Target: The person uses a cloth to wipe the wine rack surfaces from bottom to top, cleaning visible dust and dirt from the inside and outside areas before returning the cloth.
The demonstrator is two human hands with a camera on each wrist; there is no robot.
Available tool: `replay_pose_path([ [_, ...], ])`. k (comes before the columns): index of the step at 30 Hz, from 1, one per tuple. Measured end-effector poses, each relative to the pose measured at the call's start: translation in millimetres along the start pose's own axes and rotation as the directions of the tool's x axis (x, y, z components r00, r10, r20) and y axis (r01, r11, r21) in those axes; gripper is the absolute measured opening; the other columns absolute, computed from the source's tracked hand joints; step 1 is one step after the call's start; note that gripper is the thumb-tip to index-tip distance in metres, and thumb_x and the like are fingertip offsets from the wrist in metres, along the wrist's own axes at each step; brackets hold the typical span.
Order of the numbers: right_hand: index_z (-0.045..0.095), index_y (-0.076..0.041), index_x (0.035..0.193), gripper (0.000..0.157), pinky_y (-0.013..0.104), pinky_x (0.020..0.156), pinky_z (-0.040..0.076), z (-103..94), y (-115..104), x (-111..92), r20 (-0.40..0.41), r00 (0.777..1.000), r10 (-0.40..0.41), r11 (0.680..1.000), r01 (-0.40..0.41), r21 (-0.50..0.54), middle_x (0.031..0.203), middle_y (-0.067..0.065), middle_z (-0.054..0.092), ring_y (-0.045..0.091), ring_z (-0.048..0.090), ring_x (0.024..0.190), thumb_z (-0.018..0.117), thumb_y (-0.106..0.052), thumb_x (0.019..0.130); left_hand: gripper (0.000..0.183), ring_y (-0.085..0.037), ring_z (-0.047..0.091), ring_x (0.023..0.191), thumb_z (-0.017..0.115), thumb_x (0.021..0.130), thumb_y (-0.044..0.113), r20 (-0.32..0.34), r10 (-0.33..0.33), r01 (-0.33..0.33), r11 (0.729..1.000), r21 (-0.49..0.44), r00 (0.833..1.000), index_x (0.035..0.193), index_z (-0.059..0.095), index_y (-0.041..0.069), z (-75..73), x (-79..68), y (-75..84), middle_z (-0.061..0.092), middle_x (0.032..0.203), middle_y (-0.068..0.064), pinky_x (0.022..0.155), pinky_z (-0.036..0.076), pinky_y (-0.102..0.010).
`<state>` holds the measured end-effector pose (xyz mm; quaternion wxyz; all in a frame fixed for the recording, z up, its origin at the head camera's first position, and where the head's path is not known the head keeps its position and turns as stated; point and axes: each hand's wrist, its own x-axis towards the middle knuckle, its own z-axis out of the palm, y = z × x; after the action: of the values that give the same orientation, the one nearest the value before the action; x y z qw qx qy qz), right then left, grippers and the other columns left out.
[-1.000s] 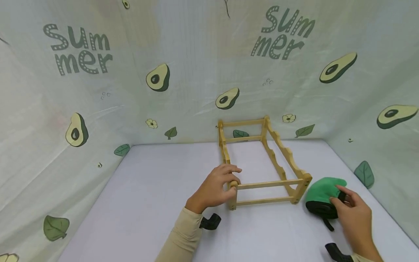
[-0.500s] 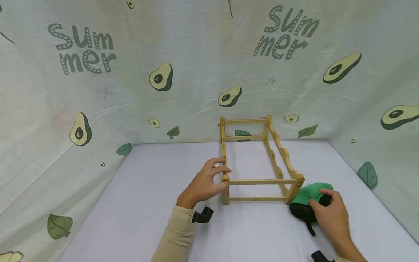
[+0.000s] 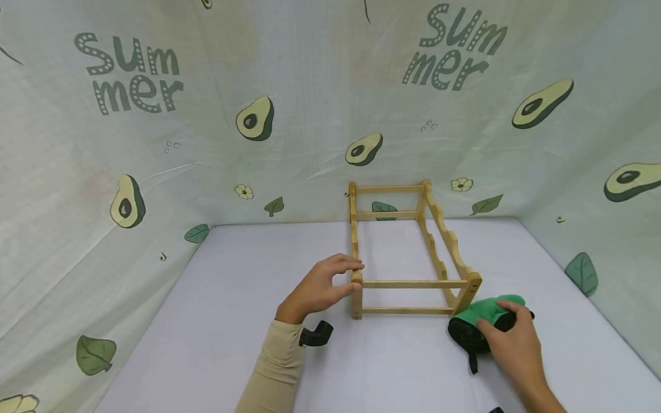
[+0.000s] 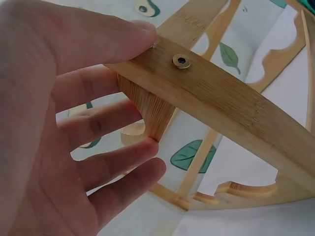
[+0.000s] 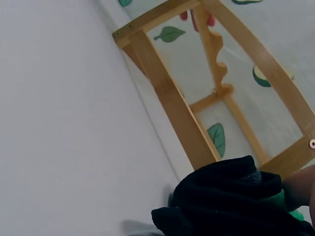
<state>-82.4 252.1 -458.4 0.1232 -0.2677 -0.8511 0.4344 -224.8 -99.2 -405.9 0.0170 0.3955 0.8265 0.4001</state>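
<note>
A light wooden rack (image 3: 413, 284) with notched side rails stands on the white table. My left hand (image 3: 322, 287) holds its near left corner; in the left wrist view the thumb lies on one face of the wood (image 4: 221, 93) and fingertips touch the other side. A soft green and black fabric item (image 3: 480, 312) with a short black strap rests by the rack's near right corner. Fingers of my right hand (image 3: 516, 344) pinch it. Its black folds (image 5: 221, 196) fill the bottom of the right wrist view, and most of the right hand is out of that frame.
A pale cloth backdrop (image 3: 299, 178) printed with avocados and leaves hangs behind and along both sides of the table (image 3: 232, 310). The rack's far end stands close to the back cloth. A black device (image 3: 316, 334) is worn at the left wrist.
The rack's near end has shifted left, with my left hand at its corner. My right hand has brought the green and black fabric item left, up against the rack's near right corner.
</note>
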Motion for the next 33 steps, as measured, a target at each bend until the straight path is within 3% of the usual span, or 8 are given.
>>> replay_pose_path([
  [9, 0.025, 0.004, 0.151, 0.082, 0.057, 0.109, 0.027, 11.9, -7.8, -6.7, 0.028, 0.999, 0.03, 0.984, -0.034, 0.173, 0.155, 0.033, 0.024, 0.042, 0.028, 0.136, 0.074, -0.023, 0.091, 0.041, -0.015, 0.054, 0.126, 0.071, 0.096, 0.022, -0.007, 0.029, -0.029, 0.999, -0.039, 1.0, 0.136, 0.063, 0.013, -1.2, 0.8, -1.8, 0.06, 0.136, 0.005, 0.105, 0.044, -0.037],
  [12, 0.024, 0.003, 0.152, 0.082, 0.034, 0.101, 0.037, 14.8, -12.0, -7.3, 0.027, 0.998, 0.063, 0.971, -0.068, 0.23, 0.153, 0.029, 0.025, 0.036, 0.032, 0.132, 0.074, -0.017, 0.09, 0.04, -0.012, 0.053, 0.127, 0.07, 0.096, 0.02, -0.007, 0.032, -0.032, 0.998, -0.055, 0.999, 0.135, 0.063, 0.015, -0.8, 1.7, -2.8, 0.061, 0.135, 0.006, 0.106, 0.043, -0.032],
  [16, 0.026, -0.001, 0.151, 0.079, 0.011, 0.074, 0.04, 17.7, -16.3, -7.0, -0.01, 0.994, 0.111, 0.943, -0.102, 0.316, 0.134, 0.021, 0.035, 0.026, 0.04, 0.114, 0.075, -0.012, 0.09, 0.04, -0.01, 0.051, 0.129, 0.07, 0.096, 0.02, -0.008, 0.039, -0.04, 0.996, -0.078, 0.999, 0.135, 0.063, 0.016, 0.7, 2.5, -3.6, 0.061, 0.137, 0.004, 0.108, 0.04, -0.032],
  [20, 0.04, -0.015, 0.139, 0.062, 0.012, 0.064, 0.045, 16.9, -20.0, -7.3, -0.069, 0.986, 0.152, 0.902, -0.11, 0.418, 0.113, 0.01, 0.038, 0.018, 0.042, 0.095, 0.076, -0.011, 0.089, 0.04, -0.011, 0.05, 0.132, 0.069, 0.097, 0.022, -0.011, 0.046, -0.046, 0.995, -0.089, 0.999, 0.136, 0.063, 0.017, 2.8, 3.2, -4.4, 0.062, 0.138, 0.0, 0.109, 0.039, -0.036],
  [23, 0.046, -0.022, 0.13, 0.055, 0.012, 0.064, 0.046, 14.4, -23.3, -8.3, -0.109, 0.982, 0.152, 0.876, -0.083, 0.475, 0.111, 0.009, 0.04, 0.014, 0.043, 0.092, 0.078, -0.011, 0.087, 0.04, -0.01, 0.049, 0.133, 0.069, 0.097, 0.021, -0.011, 0.036, -0.037, 0.995, -0.09, 0.999, 0.136, 0.063, 0.018, 4.2, 3.1, -4.8, 0.062, 0.138, 0.001, 0.11, 0.039, -0.038],
  [27, 0.048, -0.024, 0.129, 0.054, 0.01, 0.063, 0.045, 10.3, -30.7, -11.0, -0.161, 0.976, 0.146, 0.864, -0.047, 0.501, 0.108, 0.007, 0.043, 0.012, 0.043, 0.089, 0.08, -0.012, 0.086, 0.041, -0.009, 0.048, 0.134, 0.069, 0.096, 0.019, -0.006, 0.025, -0.026, 0.995, -0.096, 1.0, 0.136, 0.062, 0.018, 5.1, 2.7, -5.4, 0.061, 0.139, 0.001, 0.11, 0.038, -0.037],
  [33, 0.052, -0.022, 0.124, 0.053, 0.01, 0.062, 0.049, 4.2, -47.0, -14.4, -0.185, 0.971, 0.154, 0.779, -0.004, 0.626, 0.102, 0.007, 0.05, 0.011, 0.049, 0.087, 0.08, -0.002, 0.084, 0.041, -0.01, 0.048, 0.134, 0.069, 0.097, 0.022, -0.01, 0.001, -0.002, 0.995, -0.101, 1.0, 0.137, 0.062, 0.019, 4.6, -1.4, -5.5, 0.06, 0.14, 0.006, 0.111, 0.038, -0.039],
])
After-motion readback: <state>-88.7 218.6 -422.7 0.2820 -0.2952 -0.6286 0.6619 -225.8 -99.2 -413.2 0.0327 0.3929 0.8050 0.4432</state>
